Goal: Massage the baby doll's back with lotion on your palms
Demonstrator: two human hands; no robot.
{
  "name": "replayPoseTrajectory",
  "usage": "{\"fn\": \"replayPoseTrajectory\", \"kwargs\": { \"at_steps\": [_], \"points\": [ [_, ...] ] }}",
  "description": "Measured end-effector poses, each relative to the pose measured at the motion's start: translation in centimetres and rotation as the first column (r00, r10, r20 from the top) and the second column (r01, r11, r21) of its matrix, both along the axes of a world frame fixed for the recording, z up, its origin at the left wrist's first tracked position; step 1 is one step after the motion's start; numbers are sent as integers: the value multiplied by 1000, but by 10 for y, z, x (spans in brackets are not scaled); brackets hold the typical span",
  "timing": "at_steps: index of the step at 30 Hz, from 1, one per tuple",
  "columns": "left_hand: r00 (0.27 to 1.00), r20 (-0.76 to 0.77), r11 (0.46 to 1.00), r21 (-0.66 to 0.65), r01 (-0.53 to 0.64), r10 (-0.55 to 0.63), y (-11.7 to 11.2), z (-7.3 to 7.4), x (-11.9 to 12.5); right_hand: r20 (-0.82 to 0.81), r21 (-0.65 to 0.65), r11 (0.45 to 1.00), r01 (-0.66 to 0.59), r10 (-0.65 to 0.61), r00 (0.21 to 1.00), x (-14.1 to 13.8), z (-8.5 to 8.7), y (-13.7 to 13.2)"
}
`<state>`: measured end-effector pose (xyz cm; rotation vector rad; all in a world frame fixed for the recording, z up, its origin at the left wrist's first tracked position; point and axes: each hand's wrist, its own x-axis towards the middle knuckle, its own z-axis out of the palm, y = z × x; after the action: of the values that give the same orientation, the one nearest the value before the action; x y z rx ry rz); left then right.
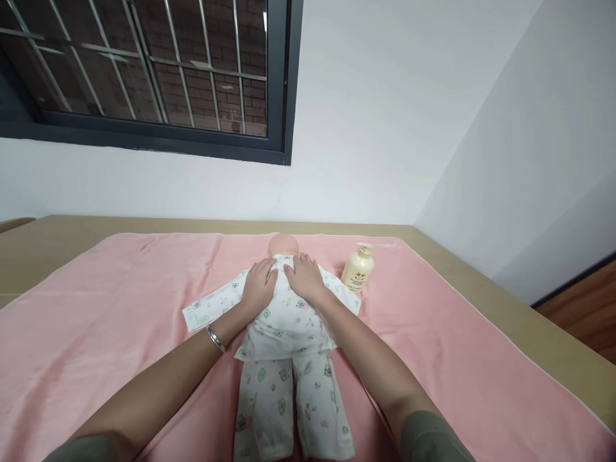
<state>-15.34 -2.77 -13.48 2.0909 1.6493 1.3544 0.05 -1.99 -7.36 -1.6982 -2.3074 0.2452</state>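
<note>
A baby doll (283,246) in white printed pyjamas (283,359) lies on a pink towel (96,321), head away from me. My left hand (258,285) rests flat on the doll's upper chest, fingers stretched out. My right hand (304,277) lies flat beside it on the same part of the shirt, fingers together and extended. Both hands press on the cloth and hold nothing. A silver bracelet (216,338) circles my left wrist.
A cream pump bottle (359,267) lies tilted on the towel just right of the doll's shoulder. The towel covers a tan bed or table (553,340) set against white walls. A barred dark window (144,70) is above left. Wooden floor (587,314) shows at right.
</note>
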Motion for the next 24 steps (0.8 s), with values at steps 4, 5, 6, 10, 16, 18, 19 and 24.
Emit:
{"fn": "replayPoseTrajectory", "kwargs": {
  "at_steps": [4,5,6,10,16,18,19,24],
  "points": [
    [999,30,999,19,-37,37,0,-4,-1,4,16,1000,-17,17,1000,-10,-5,-17],
    [998,32,999,22,-47,46,0,-4,-1,8,33,999,-29,29,1000,-12,-6,-20],
    [998,33,998,23,-52,52,1,-5,-1,12,47,998,-43,42,999,-13,-7,-23],
    [999,20,999,20,-45,44,2,-3,-1,-8,58,996,-74,74,997,-11,-7,-21],
    [990,-127,995,90,-46,57,-9,4,4,-85,-7,999,-42,41,996,2,-5,3],
    [978,-209,990,138,7,22,-15,6,9,-102,-42,999,-26,22,995,6,-2,9],
    [971,-239,989,145,35,1,-18,7,11,-104,-56,998,-19,13,994,7,0,11],
    [978,-206,1000,-10,-21,19,-9,6,11,5,-44,998,-35,35,999,1,6,-9]
  ]
}}
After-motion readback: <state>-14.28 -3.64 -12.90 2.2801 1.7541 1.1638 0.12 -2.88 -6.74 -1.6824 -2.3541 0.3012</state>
